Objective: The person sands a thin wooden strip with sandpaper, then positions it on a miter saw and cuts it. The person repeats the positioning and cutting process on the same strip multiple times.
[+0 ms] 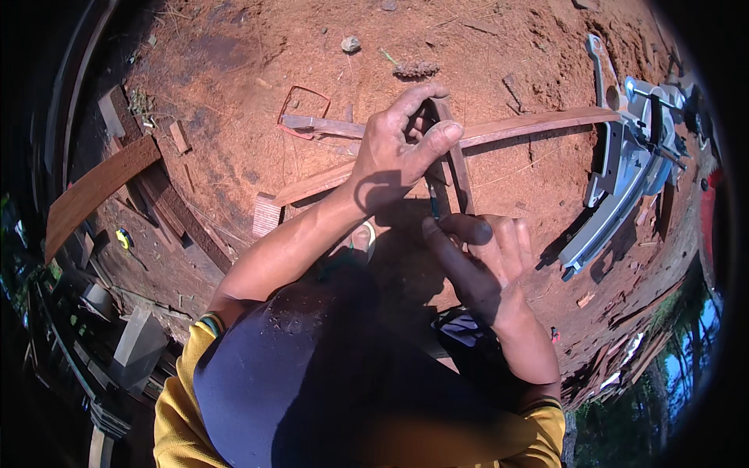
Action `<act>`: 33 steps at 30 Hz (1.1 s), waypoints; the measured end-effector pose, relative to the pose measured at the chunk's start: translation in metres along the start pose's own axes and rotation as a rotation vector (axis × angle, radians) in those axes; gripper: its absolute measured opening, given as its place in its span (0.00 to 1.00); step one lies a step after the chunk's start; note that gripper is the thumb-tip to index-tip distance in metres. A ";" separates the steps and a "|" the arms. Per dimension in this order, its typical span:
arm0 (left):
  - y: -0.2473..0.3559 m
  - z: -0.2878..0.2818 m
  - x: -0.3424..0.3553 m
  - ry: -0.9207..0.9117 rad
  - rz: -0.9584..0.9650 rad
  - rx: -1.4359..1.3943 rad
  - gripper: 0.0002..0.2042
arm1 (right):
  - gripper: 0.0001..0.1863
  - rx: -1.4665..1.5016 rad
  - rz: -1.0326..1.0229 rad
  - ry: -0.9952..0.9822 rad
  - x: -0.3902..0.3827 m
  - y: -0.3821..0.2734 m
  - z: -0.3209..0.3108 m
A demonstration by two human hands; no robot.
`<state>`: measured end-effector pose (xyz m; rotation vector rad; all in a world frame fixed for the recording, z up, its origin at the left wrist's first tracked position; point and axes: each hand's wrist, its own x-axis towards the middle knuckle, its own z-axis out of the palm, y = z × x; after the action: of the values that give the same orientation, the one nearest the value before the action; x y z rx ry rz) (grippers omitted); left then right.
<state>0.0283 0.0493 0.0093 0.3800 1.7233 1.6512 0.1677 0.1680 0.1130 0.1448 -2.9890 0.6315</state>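
Item: narrow wooden strip (461, 181), probably light, stiff and not slippery; best gripped by its long edges. Position: far end in the left hand (402, 147), thumb and fingers closed around it; near end was just beyond the right hand (493, 261), fingers bent, hold on a slim pencil-like tool (434, 203) unclear.
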 end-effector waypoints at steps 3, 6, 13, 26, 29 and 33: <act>-0.002 0.001 -0.002 0.015 0.007 -0.016 0.28 | 0.06 -0.258 -0.058 0.062 0.007 0.008 0.022; -0.001 0.002 -0.003 0.029 0.049 -0.009 0.27 | 0.04 -0.366 -0.037 0.061 0.012 0.011 0.034; -0.001 0.004 -0.005 0.020 0.064 -0.033 0.26 | 0.05 -0.427 0.020 0.068 0.022 0.005 0.039; -0.001 0.005 -0.009 0.022 0.150 0.095 0.27 | 0.06 -0.349 0.039 0.035 0.019 0.002 0.039; -0.002 0.003 -0.010 0.005 0.091 0.058 0.29 | 0.07 -0.313 0.066 -0.012 0.013 0.000 0.038; -0.004 0.006 -0.006 0.036 0.138 0.013 0.30 | 0.09 -0.271 0.027 -0.023 0.003 -0.008 0.031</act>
<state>0.0381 0.0493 0.0075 0.4874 1.7690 1.7547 0.1634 0.1478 0.0882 0.0940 -3.0648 0.2231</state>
